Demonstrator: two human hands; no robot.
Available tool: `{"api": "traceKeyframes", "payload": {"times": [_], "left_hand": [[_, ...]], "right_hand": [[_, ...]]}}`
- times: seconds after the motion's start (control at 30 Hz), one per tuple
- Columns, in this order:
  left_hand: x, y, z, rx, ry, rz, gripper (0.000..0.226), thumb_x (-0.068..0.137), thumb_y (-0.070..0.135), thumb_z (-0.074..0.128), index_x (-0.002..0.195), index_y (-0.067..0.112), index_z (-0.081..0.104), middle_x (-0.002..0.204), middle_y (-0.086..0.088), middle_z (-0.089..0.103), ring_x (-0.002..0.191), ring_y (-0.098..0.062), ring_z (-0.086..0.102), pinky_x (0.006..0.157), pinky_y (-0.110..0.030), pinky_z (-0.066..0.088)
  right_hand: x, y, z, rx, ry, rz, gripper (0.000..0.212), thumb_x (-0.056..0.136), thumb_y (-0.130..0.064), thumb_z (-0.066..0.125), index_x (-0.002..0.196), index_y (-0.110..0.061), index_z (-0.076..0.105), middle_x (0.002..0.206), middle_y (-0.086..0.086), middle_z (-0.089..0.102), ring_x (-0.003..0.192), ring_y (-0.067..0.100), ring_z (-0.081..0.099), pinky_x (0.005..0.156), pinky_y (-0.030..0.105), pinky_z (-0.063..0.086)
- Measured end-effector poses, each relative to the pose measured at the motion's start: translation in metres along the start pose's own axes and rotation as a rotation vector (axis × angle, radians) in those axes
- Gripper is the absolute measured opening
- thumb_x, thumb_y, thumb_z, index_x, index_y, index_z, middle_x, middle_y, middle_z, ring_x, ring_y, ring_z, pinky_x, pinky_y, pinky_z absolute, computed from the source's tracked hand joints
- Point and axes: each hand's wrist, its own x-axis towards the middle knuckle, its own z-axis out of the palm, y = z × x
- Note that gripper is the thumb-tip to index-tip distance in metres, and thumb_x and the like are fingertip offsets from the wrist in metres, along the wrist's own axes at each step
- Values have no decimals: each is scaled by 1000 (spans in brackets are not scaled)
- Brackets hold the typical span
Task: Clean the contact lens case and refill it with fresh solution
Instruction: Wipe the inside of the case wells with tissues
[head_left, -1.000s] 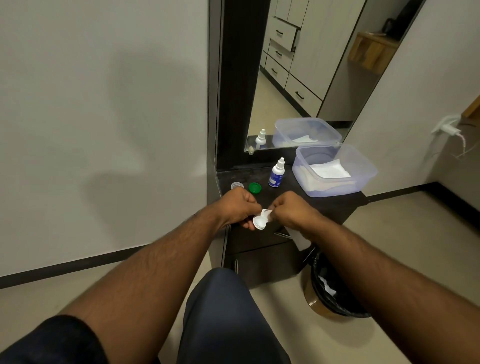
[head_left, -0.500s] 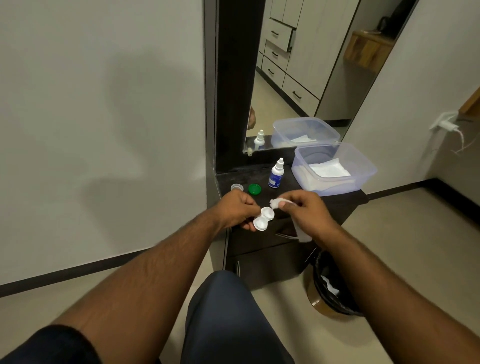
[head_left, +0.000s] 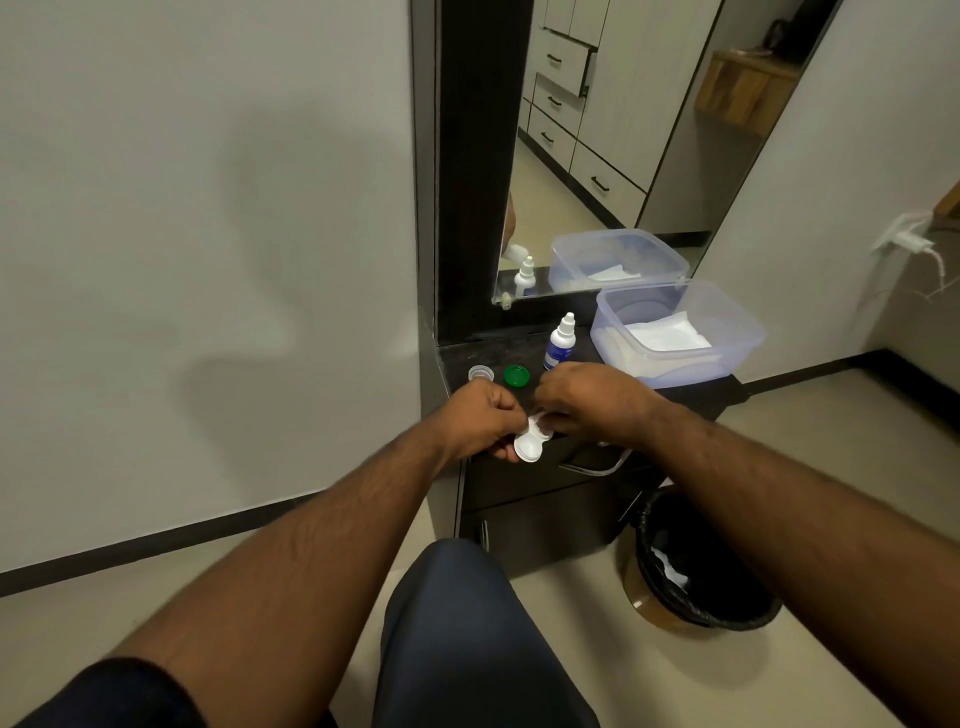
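A white two-well contact lens case (head_left: 530, 445) is held in front of the dark cabinet top (head_left: 691, 389). My left hand (head_left: 480, 418) grips its left side. My right hand (head_left: 587, 397) pinches a white tissue (head_left: 540, 415) and presses it into the upper well; most of the tissue is hidden under the fingers. A green cap (head_left: 517, 375) and a clear cap (head_left: 480, 373) lie on the cabinet top behind my hands. The small white solution bottle (head_left: 560, 343) with a blue label stands upright beyond them, capless.
A clear plastic box (head_left: 727, 358) with white tissues sits at the right of the cabinet top. A mirror (head_left: 597, 156) stands behind it. A black-lined waste bin (head_left: 696, 561) with a used tissue is on the floor at the right. My knee (head_left: 457, 623) is below.
My right hand brought the tissue back down onto the case after lifting it away to the right. My left hand kept holding the case.
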Motion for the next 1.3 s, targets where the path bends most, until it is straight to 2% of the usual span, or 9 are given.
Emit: {"api": "traceKeyframes", "payload": {"times": [0.23,0.33,0.43,0.53,0.63,0.73,0.93,1.17,1.3], "left_hand": [[-1,3,4,31,43,14,14,88,3,59,86,-8,67,79,-23,70,49,-11,62,47,-18,51],[-2,1,7,29,93,22,13,87,5,60,80,-4,67,74,-19,70,48,-11,62,47,-19,51],[-2,3,8,37,113,3,12,86,7,62,76,2,68,67,-11,69,48,-9,62,47,-19,50],[-1,5,7,38,113,-37,12,86,7,64,75,2,68,62,-8,67,46,-8,62,45,-17,47],[-1,8,7,57,101,-65,15,85,6,65,70,6,67,61,-8,67,46,-8,63,45,-18,48],[0,8,8,41,117,-85,14,85,5,63,72,4,68,61,-8,67,45,-8,62,44,-18,47],[-2,8,4,-30,84,-76,14,86,2,61,74,3,68,62,-9,67,47,-9,63,46,-18,50],[-4,10,-6,-62,15,-112,8,88,2,61,88,0,69,73,-11,70,54,-9,66,50,-17,52],[-4,10,-5,-68,23,-116,9,87,3,62,89,-2,69,73,-12,70,54,-10,66,51,-18,53]], "right_hand": [[-8,-7,25,440,291,423,11,77,-29,71,79,-19,68,80,-4,67,75,12,59,63,29,44],[-5,-14,35,686,377,662,18,67,-25,76,61,-17,62,64,-1,65,65,16,62,63,38,53],[3,-22,35,784,357,819,24,66,-21,77,58,-18,54,65,3,63,70,22,63,66,39,54],[9,-26,27,759,199,880,22,70,-20,75,65,-19,54,76,4,65,75,20,62,69,35,52],[4,-21,20,801,67,861,17,71,-16,74,70,-16,58,79,6,64,76,19,61,73,36,52],[-14,-16,19,984,74,820,9,73,-7,72,73,-11,64,75,7,68,71,16,63,73,35,55],[-39,-16,39,1111,495,574,16,77,-9,74,90,-18,72,83,3,71,72,9,63,67,22,51],[-36,-24,48,808,605,448,21,83,-15,70,103,-17,73,94,-4,67,87,6,62,79,20,48],[-35,-27,45,582,465,295,29,87,-24,66,111,-10,70,95,3,61,87,14,58,76,31,49]]}}
